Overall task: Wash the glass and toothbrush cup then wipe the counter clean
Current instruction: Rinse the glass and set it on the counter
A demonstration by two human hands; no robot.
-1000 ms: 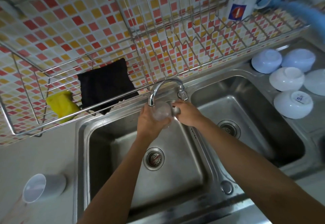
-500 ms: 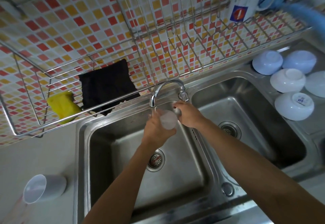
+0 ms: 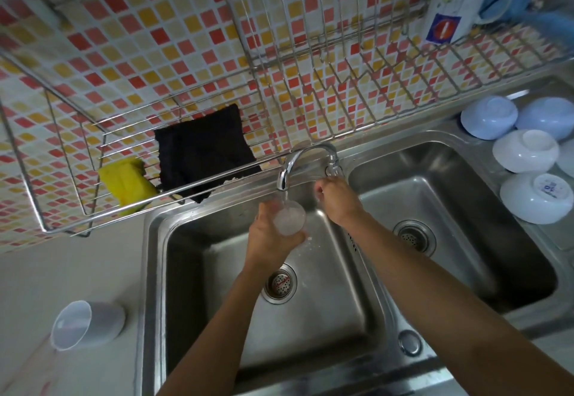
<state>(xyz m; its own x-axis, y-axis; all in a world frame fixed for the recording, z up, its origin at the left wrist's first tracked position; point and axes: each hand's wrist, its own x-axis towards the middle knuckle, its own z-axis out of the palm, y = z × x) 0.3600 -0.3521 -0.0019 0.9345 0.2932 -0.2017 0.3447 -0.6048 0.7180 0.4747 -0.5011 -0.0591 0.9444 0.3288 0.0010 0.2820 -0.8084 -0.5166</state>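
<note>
My left hand (image 3: 265, 242) grips a clear glass (image 3: 289, 218) over the left sink basin (image 3: 202, 287), directly under the tap spout (image 3: 290, 162). Water runs from the spout into the glass. My right hand (image 3: 338, 201) is beside it, its fingers curled at the lower end of the tap handle (image 3: 334, 168). A translucent white toothbrush cup (image 3: 87, 324) lies on its side on the pale counter (image 3: 62, 271) at the lower left, apart from both hands.
A wire rack (image 3: 310, 85) hangs on the tiled wall, holding a black cloth (image 3: 205, 150), a yellow sponge (image 3: 125, 183) and a mug (image 3: 453, 1). Several upturned white bowls (image 3: 528, 150) sit right of the second basin (image 3: 450, 209).
My left hand has lowered the glass slightly beneath the spout, and water now streams into it. My right hand has stayed at the tap handle.
</note>
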